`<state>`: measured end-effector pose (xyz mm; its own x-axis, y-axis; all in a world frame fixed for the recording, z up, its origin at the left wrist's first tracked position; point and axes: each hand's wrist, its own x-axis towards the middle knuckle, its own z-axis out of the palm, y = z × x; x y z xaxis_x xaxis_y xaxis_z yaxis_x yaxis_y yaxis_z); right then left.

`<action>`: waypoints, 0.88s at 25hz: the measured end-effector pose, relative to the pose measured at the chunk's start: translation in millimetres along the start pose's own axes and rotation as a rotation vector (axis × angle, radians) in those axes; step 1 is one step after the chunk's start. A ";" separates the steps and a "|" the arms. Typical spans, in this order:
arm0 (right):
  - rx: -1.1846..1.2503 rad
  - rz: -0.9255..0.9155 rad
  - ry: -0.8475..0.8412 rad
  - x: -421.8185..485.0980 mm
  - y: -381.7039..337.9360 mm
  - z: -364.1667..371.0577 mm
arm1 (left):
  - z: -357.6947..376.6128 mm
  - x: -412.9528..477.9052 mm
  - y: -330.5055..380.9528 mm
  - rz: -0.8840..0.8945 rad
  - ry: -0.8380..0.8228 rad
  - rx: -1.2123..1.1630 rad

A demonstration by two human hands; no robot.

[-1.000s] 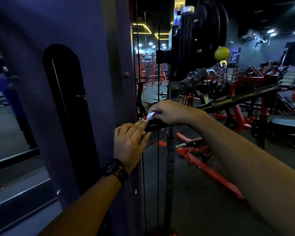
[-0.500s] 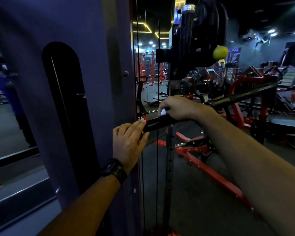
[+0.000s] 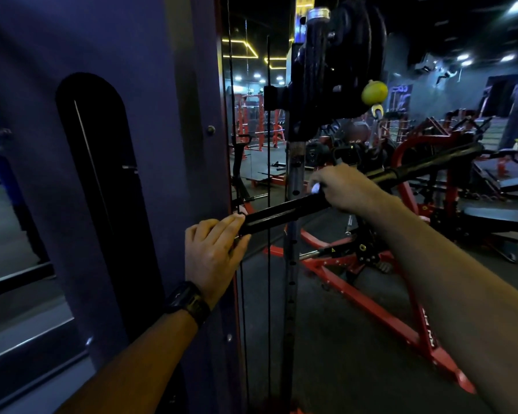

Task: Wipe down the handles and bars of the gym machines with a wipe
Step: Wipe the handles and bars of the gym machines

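A long black bar (image 3: 284, 212) runs from the purple column at lower left up to the right across the middle of the head view. My left hand (image 3: 213, 252) holds the bar's near end, fingers laid over it. My right hand (image 3: 346, 188) is wrapped around the bar farther along, with a small white wipe (image 3: 315, 189) showing at its left edge, pressed between hand and bar. Most of the wipe is hidden inside the grip.
A purple column (image 3: 150, 174) with a dark arched slot stands at left. Thin cables (image 3: 268, 264) and a perforated upright post (image 3: 292, 279) cross in front of the bar. Black weight plates (image 3: 341, 61) and a yellow ball (image 3: 373, 92) hang above. Red machine frames (image 3: 371, 300) fill the floor at right.
My right hand with the wipe has slid up the bar to the right, away from my left hand. My left hand has stayed on the bar's end.
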<state>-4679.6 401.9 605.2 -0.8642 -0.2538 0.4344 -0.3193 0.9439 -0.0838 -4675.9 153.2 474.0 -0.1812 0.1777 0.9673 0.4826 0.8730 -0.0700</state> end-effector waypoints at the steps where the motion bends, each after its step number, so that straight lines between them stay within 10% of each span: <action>1: -0.001 -0.044 -0.013 -3.3 -1.8 0.9 | 0.9 0.3 1.2 -0.018 0.001 -0.009; 12: 0.049 0.036 0.242 -19.0 -4.5 26.2 | 5.6 17.1 15.0 -0.033 -0.092 -0.020; 22: 0.049 -0.165 0.095 -14.9 -20.0 25.0 | 12.2 9.5 11.8 -0.013 -0.071 -0.035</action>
<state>-4670.1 381.5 578.0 -0.7591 -0.3806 0.5280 -0.4740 0.8792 -0.0477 -4682.4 170.7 479.4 -0.2471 0.1997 0.9482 0.5095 0.8591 -0.0482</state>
